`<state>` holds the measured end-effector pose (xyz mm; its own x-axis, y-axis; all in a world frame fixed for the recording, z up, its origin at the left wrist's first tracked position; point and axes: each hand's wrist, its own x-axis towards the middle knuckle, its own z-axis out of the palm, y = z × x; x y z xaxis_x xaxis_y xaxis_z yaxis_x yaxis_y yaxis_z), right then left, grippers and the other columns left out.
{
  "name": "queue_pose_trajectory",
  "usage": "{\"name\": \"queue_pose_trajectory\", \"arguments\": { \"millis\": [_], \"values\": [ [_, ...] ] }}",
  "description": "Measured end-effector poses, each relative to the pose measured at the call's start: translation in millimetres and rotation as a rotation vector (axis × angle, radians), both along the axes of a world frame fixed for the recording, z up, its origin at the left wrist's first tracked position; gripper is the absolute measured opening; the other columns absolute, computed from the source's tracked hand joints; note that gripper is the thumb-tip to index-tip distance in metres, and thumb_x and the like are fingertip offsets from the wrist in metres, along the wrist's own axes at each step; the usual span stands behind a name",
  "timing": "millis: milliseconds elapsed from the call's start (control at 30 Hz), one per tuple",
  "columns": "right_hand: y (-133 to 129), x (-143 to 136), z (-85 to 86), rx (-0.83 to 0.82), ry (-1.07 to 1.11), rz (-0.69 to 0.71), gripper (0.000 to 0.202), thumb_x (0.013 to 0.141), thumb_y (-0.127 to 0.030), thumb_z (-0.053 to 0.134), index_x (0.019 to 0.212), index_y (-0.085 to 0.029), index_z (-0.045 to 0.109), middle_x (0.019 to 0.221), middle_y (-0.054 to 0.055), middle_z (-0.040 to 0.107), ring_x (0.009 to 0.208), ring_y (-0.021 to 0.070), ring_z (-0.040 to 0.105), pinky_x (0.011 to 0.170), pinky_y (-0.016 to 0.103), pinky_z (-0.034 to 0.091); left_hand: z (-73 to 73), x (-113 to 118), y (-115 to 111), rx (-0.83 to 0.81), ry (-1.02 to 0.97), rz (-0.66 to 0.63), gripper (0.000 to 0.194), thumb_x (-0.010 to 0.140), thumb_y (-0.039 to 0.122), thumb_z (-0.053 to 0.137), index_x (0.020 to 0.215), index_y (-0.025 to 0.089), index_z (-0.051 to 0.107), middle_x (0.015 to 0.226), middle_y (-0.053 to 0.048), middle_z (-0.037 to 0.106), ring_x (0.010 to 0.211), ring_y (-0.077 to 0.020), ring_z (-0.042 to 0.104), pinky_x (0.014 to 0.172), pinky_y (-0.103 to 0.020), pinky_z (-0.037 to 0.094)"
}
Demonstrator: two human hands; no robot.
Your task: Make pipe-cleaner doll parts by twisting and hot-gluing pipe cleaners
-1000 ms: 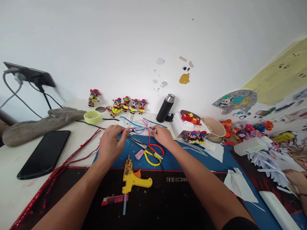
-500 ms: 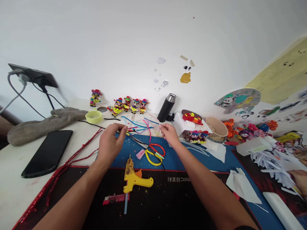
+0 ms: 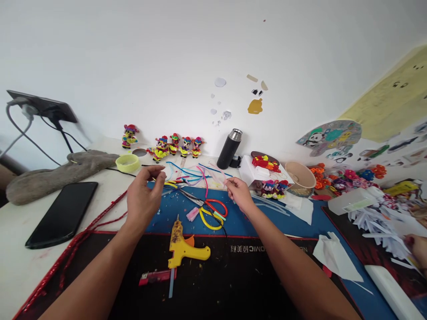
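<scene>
My left hand (image 3: 147,191) is raised over the blue mat's left part, thumb and fingers apart with nothing between them. Near the colored pipe cleaners (image 3: 191,172), my right hand (image 3: 238,194) is closed in a pinch; a faint pale pink strand seems to be at its fingertips, too thin to make out. Between the hands lie scissors (image 3: 213,214) with one red and one yellow handle, beside a small pink piece (image 3: 192,214). Closer to me, a yellow glue gun (image 3: 183,249) rests on the black mat, over a red lighter (image 3: 155,277).
A phone (image 3: 63,213) and red tinsel strands (image 3: 83,240) lie left. Small figures (image 3: 162,148) and a black flask (image 3: 229,149) stand by the wall. A bowl (image 3: 300,175) and papers (image 3: 335,258) are right; another person's hand (image 3: 416,249) shows at the far right.
My left hand has moved left, away from my right hand, and its thumb and fingers are wider apart. The view has shifted slightly. My right hand remains pinched.
</scene>
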<state>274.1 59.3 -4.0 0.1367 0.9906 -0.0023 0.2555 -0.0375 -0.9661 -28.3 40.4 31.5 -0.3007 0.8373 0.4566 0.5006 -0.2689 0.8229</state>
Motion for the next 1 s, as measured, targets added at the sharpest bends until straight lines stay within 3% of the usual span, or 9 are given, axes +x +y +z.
{"name": "queue_pose_trajectory", "arguments": {
  "millis": [233,467,733,1000],
  "values": [
    [0.6,-3.0,-9.9,0.032,-0.136,0.089,0.031,0.087,-0.053,0.066,0.079,-0.023,0.063,0.058,-0.003,0.058,0.045,0.014,0.045,0.047,0.027,0.036,-4.0,-9.1,6.4,0.064,-0.134,0.054,0.028,0.096,0.038,0.063,0.118,0.021,0.068,0.093,-0.004,0.075,0.091,-0.0226,0.071,0.086,-0.036,0.054],
    [5.6,-11.8,-4.0,0.087,-0.279,0.101,0.024,0.09,-0.046,0.062,0.082,-0.023,0.066,0.067,0.0,0.067,0.052,0.0167,0.052,0.054,0.028,0.039,-8.8,-15.5,12.9,0.103,-0.295,0.049,0.031,0.095,0.041,0.065,0.121,0.023,0.064,0.091,-0.004,0.073,0.091,-0.0242,0.072,0.084,-0.037,0.056],
    [23.7,-9.2,1.5,0.105,-0.313,0.006,0.03,0.09,-0.051,0.059,0.082,-0.023,0.065,0.057,-0.003,0.055,0.05,0.0175,0.048,0.051,0.029,0.035,-10.6,-15.8,13.3,0.078,-0.29,0.04,0.028,0.094,0.041,0.066,0.115,0.022,0.067,0.093,-0.005,0.074,0.091,-0.0241,0.072,0.085,-0.037,0.055],
    [21.0,-9.9,3.0,0.106,-0.383,0.026,0.027,0.091,-0.048,0.059,0.081,-0.024,0.066,0.06,-0.002,0.058,0.055,0.0186,0.05,0.053,0.028,0.033,-5.2,-13.9,10.0,0.031,-0.304,0.007,0.028,0.094,0.041,0.065,0.115,0.023,0.066,0.095,-0.004,0.073,0.094,-0.0228,0.072,0.088,-0.035,0.055]
  ]
}}
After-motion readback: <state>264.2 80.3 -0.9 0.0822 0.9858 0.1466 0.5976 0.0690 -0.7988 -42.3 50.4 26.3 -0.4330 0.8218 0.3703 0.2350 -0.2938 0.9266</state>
